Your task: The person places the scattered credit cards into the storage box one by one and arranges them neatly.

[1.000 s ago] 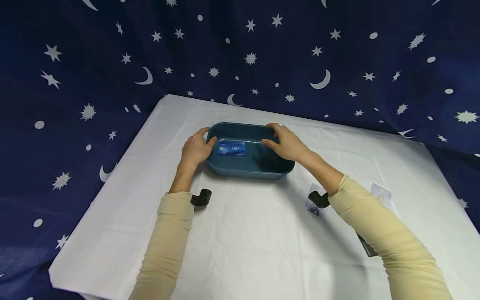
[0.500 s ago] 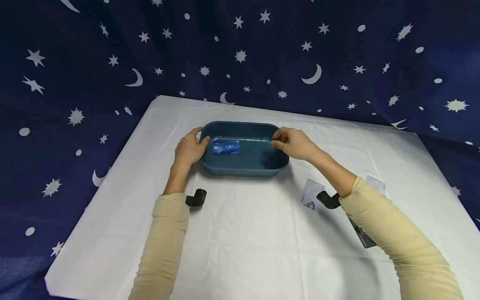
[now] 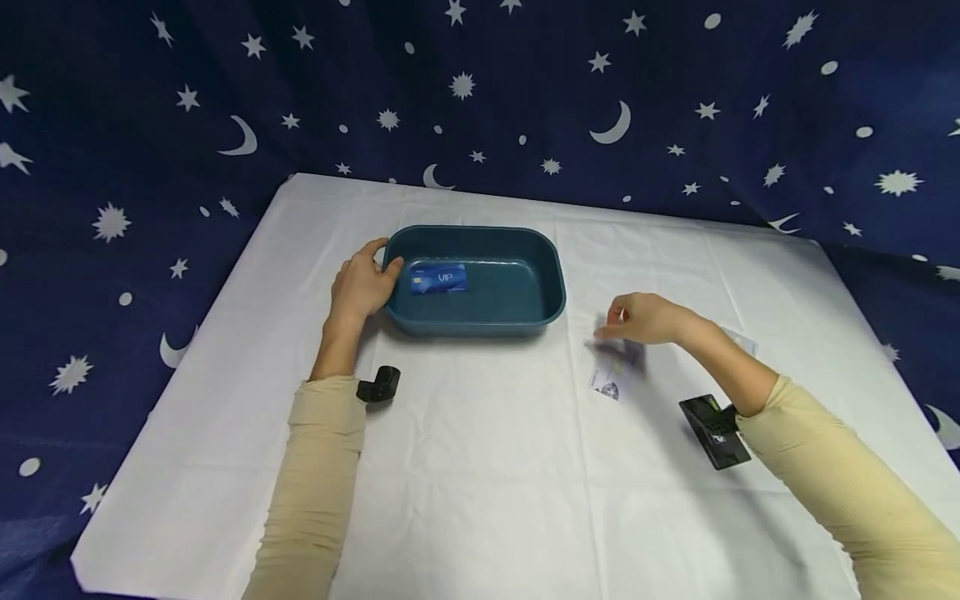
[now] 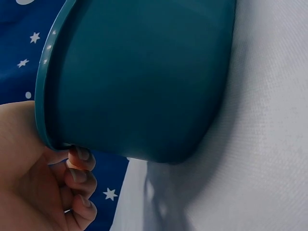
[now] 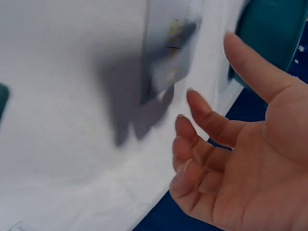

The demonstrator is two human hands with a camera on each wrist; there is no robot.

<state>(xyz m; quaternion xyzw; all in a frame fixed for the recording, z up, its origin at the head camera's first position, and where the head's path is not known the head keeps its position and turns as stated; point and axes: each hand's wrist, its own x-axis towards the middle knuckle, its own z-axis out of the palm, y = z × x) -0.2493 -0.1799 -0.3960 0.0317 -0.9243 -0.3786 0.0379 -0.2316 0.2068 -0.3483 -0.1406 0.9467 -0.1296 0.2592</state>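
Observation:
A dark teal plastic tub (image 3: 480, 321) sits on the white-covered table, with a blue card marked VIP (image 3: 438, 278) lying in its left half. My left hand (image 3: 362, 285) grips the tub's left end, thumb over the rim and fingers outside, as the left wrist view (image 4: 29, 178) also shows. My right hand (image 3: 647, 319) hovers over a pale printed card (image 3: 607, 382) to the right of the tub. In the right wrist view that hand (image 5: 240, 144) has thumb and fingers spread apart with nothing between them, close beside the card (image 5: 168, 57).
A black, flat rectangular item (image 3: 716, 433) lies near my right wrist, partly under the wrist camera in view. Another pale card (image 3: 741, 340) shows behind my right forearm. A dark blue curtain (image 3: 480, 100) with stars and moons hangs along the table's far edge.
My right hand has left the tub's right end and moved right and nearer, over the pale card. The left hand keeps its grip on the tub. The head view has shifted slightly.

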